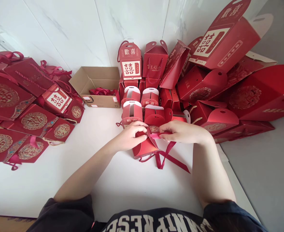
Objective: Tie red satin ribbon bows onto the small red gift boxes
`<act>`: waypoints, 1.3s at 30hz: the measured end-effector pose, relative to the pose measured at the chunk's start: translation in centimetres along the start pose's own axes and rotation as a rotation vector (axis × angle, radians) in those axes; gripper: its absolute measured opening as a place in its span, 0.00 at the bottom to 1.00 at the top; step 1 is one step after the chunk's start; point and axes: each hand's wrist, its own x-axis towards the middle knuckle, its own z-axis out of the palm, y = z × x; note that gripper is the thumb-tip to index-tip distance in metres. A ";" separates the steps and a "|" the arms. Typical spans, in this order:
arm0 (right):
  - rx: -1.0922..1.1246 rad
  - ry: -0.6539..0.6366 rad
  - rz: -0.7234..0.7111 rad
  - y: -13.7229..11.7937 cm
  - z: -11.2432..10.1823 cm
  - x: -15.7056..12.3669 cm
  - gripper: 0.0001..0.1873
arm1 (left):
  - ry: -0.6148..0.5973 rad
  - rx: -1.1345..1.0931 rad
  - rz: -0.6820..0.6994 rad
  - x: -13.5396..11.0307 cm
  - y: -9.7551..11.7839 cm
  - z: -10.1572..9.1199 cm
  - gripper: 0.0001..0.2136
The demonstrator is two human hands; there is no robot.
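Note:
Close in front of me a small red gift box (145,147) rests on the white table, a twisted red cord at its base. My left hand (134,137) is closed around its upper left side, thumb on the near face and fingers over the far side. At the box's top right, my right hand (177,131) pinches a red ribbon (156,135) between thumb and fingers. Loose ribbon tails (174,161) trail to the right over the tabletop. Part of the box's top is hidden by my fingers.
Just beyond stand rows of small red boxes (131,111). Bigger red boxes (250,93) are piled on the right, and more tied boxes (33,122) are stacked at left. A cardboard carton (103,101) holding red ribbon sits by the marble-patterned wall (137,19).

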 end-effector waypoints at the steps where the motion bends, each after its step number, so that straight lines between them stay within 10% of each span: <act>1: -0.009 0.003 -0.003 0.0 0.0 0.0 0.19 | -0.001 -0.010 -0.001 0.0 0.0 0.0 0.09; 25: 0.044 0.016 -0.088 -0.4 0.5 0.4 0.19 | 0.023 0.046 0.006 -0.2 0.7 -0.2 0.06; 32: 0.246 0.393 -0.235 -1.6 1.6 1.8 0.15 | 0.049 0.020 0.035 -1.2 1.9 -2.1 0.06; 39: 0.374 0.221 -0.356 -1.4 2.8 3.8 0.17 | 0.154 0.113 0.033 -2.7 2.6 -4.4 0.06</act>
